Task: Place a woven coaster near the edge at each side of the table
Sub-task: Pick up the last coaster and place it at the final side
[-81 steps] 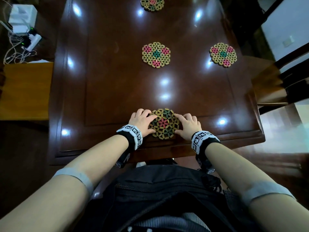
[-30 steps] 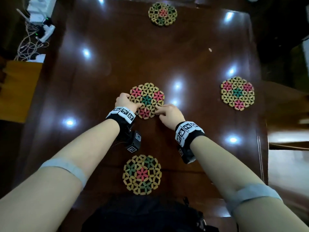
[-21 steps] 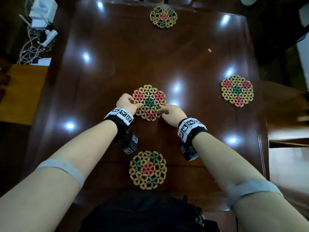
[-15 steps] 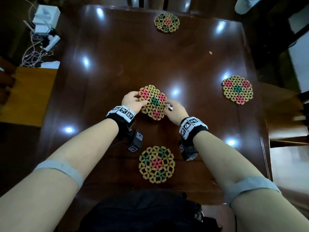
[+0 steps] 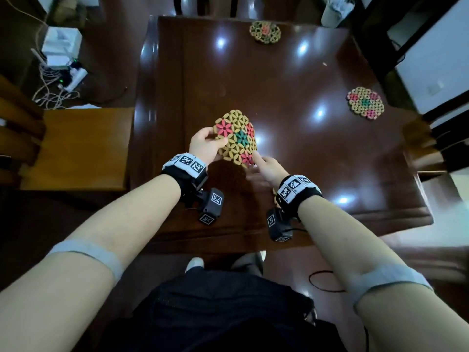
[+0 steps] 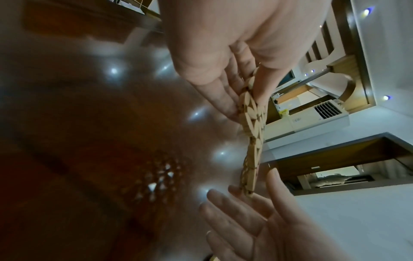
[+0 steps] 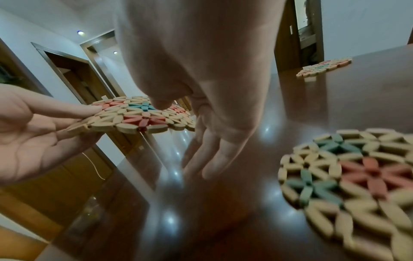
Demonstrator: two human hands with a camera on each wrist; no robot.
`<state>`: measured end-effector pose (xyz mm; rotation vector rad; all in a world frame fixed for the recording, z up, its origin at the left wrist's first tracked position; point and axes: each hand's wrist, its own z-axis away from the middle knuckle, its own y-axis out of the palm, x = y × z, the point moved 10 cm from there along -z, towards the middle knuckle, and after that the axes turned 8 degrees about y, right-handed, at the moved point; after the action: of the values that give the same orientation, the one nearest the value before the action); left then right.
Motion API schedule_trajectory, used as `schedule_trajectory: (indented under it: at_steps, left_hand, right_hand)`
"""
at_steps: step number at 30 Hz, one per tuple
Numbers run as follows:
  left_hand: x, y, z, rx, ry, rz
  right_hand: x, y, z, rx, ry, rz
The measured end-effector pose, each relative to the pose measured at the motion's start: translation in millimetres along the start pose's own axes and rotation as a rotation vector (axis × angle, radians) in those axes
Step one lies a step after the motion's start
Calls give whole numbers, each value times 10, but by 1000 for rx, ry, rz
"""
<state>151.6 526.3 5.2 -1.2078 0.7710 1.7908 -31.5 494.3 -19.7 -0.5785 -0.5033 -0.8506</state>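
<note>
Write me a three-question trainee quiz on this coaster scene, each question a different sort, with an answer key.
1. True or false: the lifted coaster lies flat on the table.
2. Which hand pinches the lifted coaster between thumb and fingers? A) left hand B) right hand C) neither
3. Fill in: in the head view, coasters lie near the far edge and near the ____ edge of the table.

Key:
1. False; it is raised off the table and tilted.
2. A; the right hand has straight fingers, its fingertip at the coaster's near edge.
3. right
</note>
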Motion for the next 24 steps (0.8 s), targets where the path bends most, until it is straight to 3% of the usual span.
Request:
schedule_trajectory:
  at_steps: [2, 11, 19, 24]
  left_hand:
    - [90, -210, 207, 9, -17, -7]
    - [534, -744, 741, 74, -91, -128]
    - [785, -1089, 1095, 108, -147, -263]
    - [577, -1566, 905, 32, -80, -350]
  right_hand:
    - [-123, 236, 178, 17, 13, -18]
    - [-337, 472, 515, -206, -108, -142]
    - [-576, 929, 636, -95, -127, -300]
    - [-296, 1267, 606, -37, -108, -372]
